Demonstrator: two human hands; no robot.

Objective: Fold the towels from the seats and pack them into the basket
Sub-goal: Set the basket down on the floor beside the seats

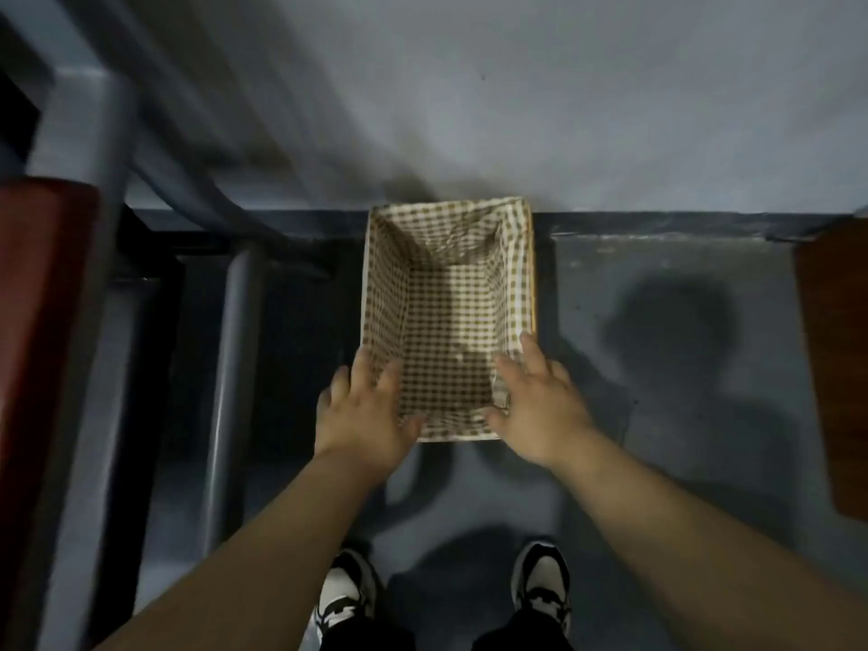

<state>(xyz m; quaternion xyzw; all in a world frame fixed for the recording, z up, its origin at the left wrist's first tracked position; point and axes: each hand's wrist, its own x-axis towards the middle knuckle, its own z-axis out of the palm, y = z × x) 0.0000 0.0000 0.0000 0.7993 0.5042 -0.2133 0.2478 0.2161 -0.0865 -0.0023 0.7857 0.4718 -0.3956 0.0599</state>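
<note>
Public seating hall, such as a lecture room: a red-brown seat (42, 321) on a grey metal post (235, 368) at left, a second seat (836, 368) at right, a grey floor (681, 415) with a step (657, 224).

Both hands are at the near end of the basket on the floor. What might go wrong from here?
1. The checked liner looks loose and wrinkled; the left hand and right hand at its near corners may drag it off the rim of the basket.
2. A grey metal post stands close on the left; lifting the basket might knock it.
</note>
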